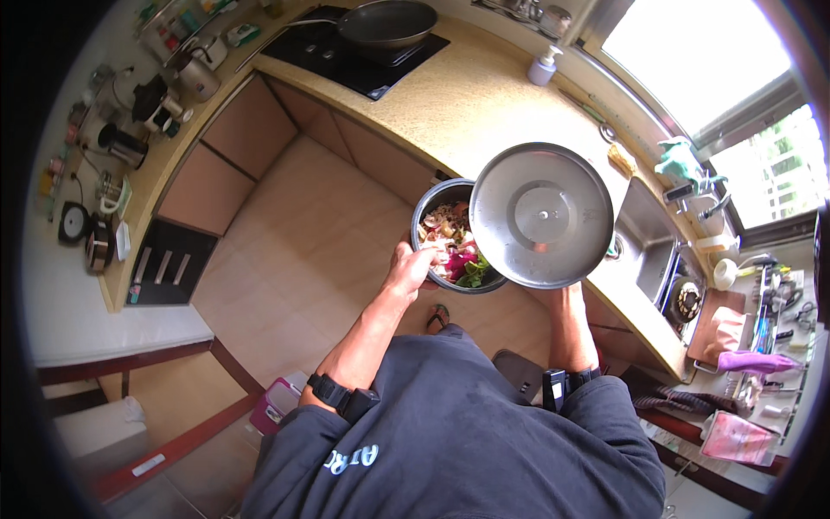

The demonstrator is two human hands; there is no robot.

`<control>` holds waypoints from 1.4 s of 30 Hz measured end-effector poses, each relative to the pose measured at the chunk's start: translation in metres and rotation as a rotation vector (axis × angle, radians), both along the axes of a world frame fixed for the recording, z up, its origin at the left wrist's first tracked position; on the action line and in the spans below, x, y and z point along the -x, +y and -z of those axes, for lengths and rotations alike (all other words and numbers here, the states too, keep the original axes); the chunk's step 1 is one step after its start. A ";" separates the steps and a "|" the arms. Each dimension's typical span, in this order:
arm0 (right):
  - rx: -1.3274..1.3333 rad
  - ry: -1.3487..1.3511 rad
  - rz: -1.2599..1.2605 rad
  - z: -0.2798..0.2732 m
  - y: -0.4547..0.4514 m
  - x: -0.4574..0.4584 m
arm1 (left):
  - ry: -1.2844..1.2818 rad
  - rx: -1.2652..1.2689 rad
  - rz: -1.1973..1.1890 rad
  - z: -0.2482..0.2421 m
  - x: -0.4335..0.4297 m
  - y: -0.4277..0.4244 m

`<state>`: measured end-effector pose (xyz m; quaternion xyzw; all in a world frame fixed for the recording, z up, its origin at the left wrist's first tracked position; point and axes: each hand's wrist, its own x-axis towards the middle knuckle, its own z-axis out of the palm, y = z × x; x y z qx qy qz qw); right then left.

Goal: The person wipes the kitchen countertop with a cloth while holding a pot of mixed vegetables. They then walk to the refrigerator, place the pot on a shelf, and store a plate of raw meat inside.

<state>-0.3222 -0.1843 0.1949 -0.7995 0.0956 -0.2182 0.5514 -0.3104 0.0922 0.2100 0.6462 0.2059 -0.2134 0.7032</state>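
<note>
A dark-rimmed round container (425, 276) is tilted before me, full of food scraps (447, 227): peelings, magenta pieces and green leaves. My left hand (414, 265) grips its left side, thumb over the rim. A round metal lid (541, 217) overlaps the container's right part, its face dotted with small drops. Behind this lid my right hand is hidden; only the right forearm (572, 324) shows, running up beneath it. The lid is held up in the air on that side. Both objects are at the counter's front edge, above the floor.
A frying pan (388, 23) rests on the black hob (311, 58). On the stone counter (454, 84) a pump bottle (545, 65) stands near the window. At right are a steel sink (639, 246) and a wooden cutting board (713, 318). Small appliances line the left counter.
</note>
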 end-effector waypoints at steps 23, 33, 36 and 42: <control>-0.163 -0.024 0.446 -0.108 -0.162 0.019 | 0.055 0.193 0.246 0.044 -0.082 -0.033; 0.745 0.626 0.553 -0.003 -0.373 -0.022 | 0.080 0.206 0.207 0.033 -0.091 -0.132; -0.028 0.543 0.573 0.039 -0.400 -0.026 | 0.019 0.177 0.181 0.033 -0.099 -0.160; -0.853 -0.076 0.177 0.014 -0.447 -0.041 | -0.043 0.121 0.109 0.022 -0.096 -0.195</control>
